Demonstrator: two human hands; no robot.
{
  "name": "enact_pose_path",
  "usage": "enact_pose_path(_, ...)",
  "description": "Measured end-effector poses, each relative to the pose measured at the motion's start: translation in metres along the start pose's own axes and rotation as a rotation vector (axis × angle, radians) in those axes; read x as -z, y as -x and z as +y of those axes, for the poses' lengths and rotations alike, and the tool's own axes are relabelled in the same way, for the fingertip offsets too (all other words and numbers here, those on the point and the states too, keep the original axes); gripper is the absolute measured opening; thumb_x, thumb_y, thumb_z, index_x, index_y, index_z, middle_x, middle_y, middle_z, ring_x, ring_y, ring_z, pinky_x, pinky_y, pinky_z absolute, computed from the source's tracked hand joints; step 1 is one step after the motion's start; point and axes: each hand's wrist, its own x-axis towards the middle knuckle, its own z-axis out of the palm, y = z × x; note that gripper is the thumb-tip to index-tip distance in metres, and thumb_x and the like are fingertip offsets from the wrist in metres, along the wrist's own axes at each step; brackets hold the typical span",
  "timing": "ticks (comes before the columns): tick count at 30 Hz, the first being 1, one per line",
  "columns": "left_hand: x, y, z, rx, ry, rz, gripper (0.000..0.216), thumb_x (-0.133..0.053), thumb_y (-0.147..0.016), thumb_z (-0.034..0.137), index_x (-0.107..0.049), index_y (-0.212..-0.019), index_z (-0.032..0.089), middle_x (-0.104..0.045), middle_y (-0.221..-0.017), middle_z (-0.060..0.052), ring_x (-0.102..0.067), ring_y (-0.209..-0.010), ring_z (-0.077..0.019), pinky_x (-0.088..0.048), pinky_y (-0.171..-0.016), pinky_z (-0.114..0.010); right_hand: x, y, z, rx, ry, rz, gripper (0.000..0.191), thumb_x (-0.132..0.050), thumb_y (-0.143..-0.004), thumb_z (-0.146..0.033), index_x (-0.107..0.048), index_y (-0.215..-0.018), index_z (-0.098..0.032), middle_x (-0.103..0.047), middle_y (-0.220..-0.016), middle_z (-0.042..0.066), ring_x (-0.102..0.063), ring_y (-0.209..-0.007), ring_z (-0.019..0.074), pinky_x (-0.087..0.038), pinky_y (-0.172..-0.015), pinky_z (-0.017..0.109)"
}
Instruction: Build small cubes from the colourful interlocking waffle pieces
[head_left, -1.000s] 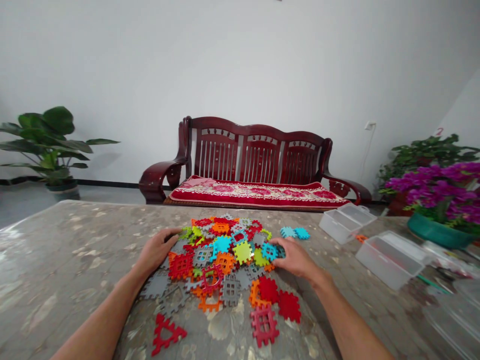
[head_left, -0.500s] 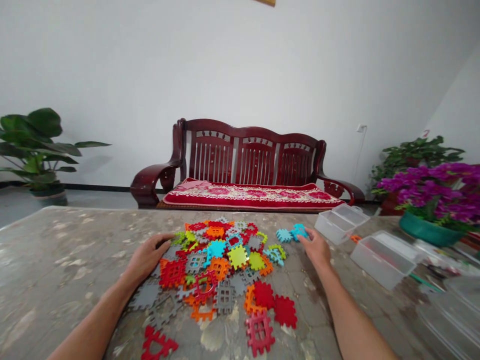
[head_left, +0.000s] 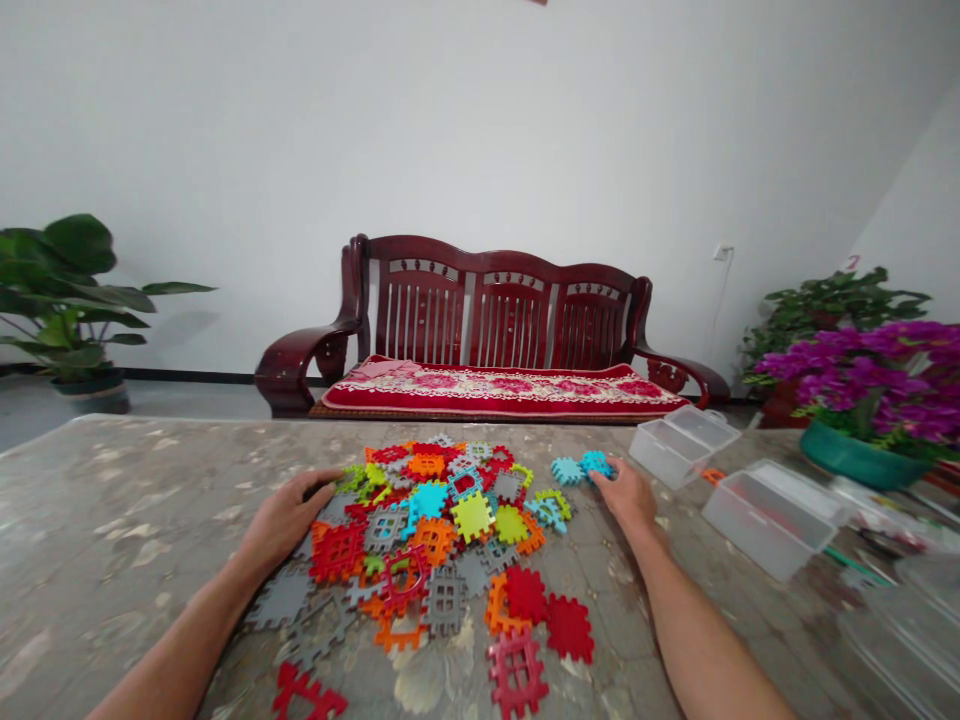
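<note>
A heap of notched plastic building tiles in red, orange, grey, lime and blue lies on the table, with a lime tile (head_left: pixel 474 515) near its middle. My left hand (head_left: pixel 289 515) rests at the heap's left edge, fingers stretched out and thumb apart, close to some lime pieces (head_left: pixel 367 482). Right of the heap, my right hand (head_left: pixel 628 497) has its thumb and fingers on a blue tile (head_left: pixel 596 463). A lighter blue tile (head_left: pixel 567 471) lies just left of that one. Nearer me are a flat red tile (head_left: pixel 570 627) and a red window-pattern tile (head_left: pixel 517 672).
Clear plastic boxes (head_left: pixel 772 525) stand to the right on the patterned tabletop (head_left: pixel 135 530). Behind them is a teal pot (head_left: pixel 862 457) of purple flowers. A wooden bench (head_left: pixel 510 310) with a red cover stands beyond the table.
The blue tile at my right hand has shifted slightly and sits a little flatter, near the lighter blue one. My left hand stays at the heap's edge. The view has moved slightly.
</note>
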Motion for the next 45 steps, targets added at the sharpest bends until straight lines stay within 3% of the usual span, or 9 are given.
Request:
enact_pose_path(18,0.000,0.001,0.000,-0.014,0.004,-0.005,0.049,-0.051,-0.076,0.052,-0.075,-0.105,0.021,-0.077,-0.111,-0.008,-0.068,-0.105,-0.0280,-0.050,-0.101,-0.039,0.006,0.008,-0.010,0.000,0.089,-0.060,0.052,-0.058,-0.085,-0.049,-0.061,-0.132,-0.029,-0.073,-0.114,0.010,-0.066,-0.108,0.0297,-0.051,-0.084,0.036)
enact_pose_path(33,0.001,0.001,0.002,0.002,0.011,-0.014,0.049,-0.053,-0.074,0.053,-0.076,-0.105,0.022,-0.077,-0.110,-0.007,-0.069,-0.104,-0.0283,-0.050,-0.101,-0.040,0.001,0.008,-0.011,0.075,0.166,-0.007,0.053,-0.054,-0.087,-0.041,-0.057,-0.135,-0.018,-0.071,-0.116,0.015,-0.064,-0.110,0.0312,-0.049,-0.089,0.039)
enact_pose_path(39,0.000,0.003,0.005,-0.009,0.002,0.000,0.051,-0.050,-0.077,0.050,-0.074,-0.110,0.019,-0.076,-0.112,-0.009,-0.068,-0.106,-0.0275,-0.049,-0.102,-0.041,-0.007,0.006,0.001,0.098,0.051,0.069,0.067,-0.056,-0.082,-0.044,-0.052,-0.140,-0.010,-0.067,-0.125,0.019,-0.061,-0.113,0.0336,-0.046,-0.096,0.044)
enact_pose_path(43,-0.001,0.004,0.011,-0.019,-0.008,-0.010,0.053,-0.048,-0.081,0.050,-0.071,-0.116,0.018,-0.074,-0.120,-0.010,-0.066,-0.112,-0.0274,-0.047,-0.106,-0.041,-0.011,0.011,0.003,0.229,-0.199,0.272,0.052,-0.048,-0.084,-0.039,-0.062,-0.124,-0.010,-0.067,-0.123,0.018,-0.058,-0.115,0.0299,-0.041,-0.104,0.043)
enact_pose_path(45,-0.003,0.005,0.012,-0.044,-0.016,-0.025,0.055,-0.045,-0.084,0.051,-0.069,-0.121,0.017,-0.071,-0.125,-0.011,-0.064,-0.117,-0.0270,-0.044,-0.108,-0.041,-0.012,0.019,-0.004,0.311,-0.348,0.277,0.045,-0.045,-0.084,-0.041,-0.067,-0.114,-0.014,-0.071,-0.115,0.015,-0.060,-0.109,0.0279,-0.043,-0.102,0.042)
